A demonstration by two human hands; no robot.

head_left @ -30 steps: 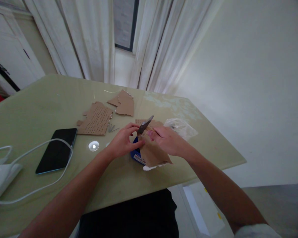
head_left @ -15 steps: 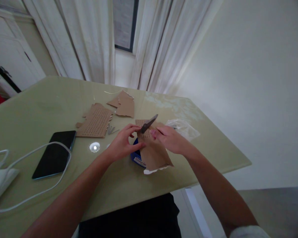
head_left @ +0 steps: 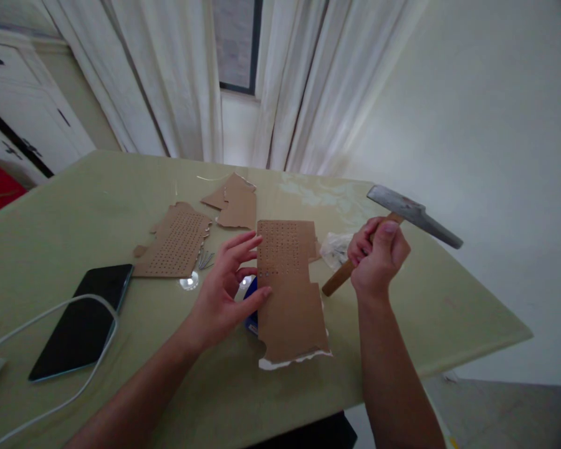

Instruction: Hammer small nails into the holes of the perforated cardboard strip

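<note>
A hammer (head_left: 414,215) with a grey metal head and wooden handle is raised over the right side of the table, my right hand (head_left: 378,255) closed round its handle. In front of me, a torn-edged piece of cardboard (head_left: 290,312) with rows of small holes rests over a blue object (head_left: 251,305), mostly hidden beneath it. My left hand (head_left: 229,284) grips the cardboard's left edge, thumb on top and the other fingers along the side. Tiny dark spots, perhaps nails, show on the cardboard near that thumb. Several loose nails (head_left: 206,259) lie left of it.
Another perforated cardboard piece (head_left: 172,246) and torn cardboard scraps (head_left: 238,202) lie farther back. At left are a black phone (head_left: 81,324) and a white cable (head_left: 100,302). A clear plastic bag (head_left: 334,249) sits behind the hammer handle. White curtains (head_left: 177,75) hang beyond the table.
My right hand has lifted the hammer up and to the right, away from the cardboard. My left hand stays at the cardboard's left edge. The camera view has shifted slightly.
</note>
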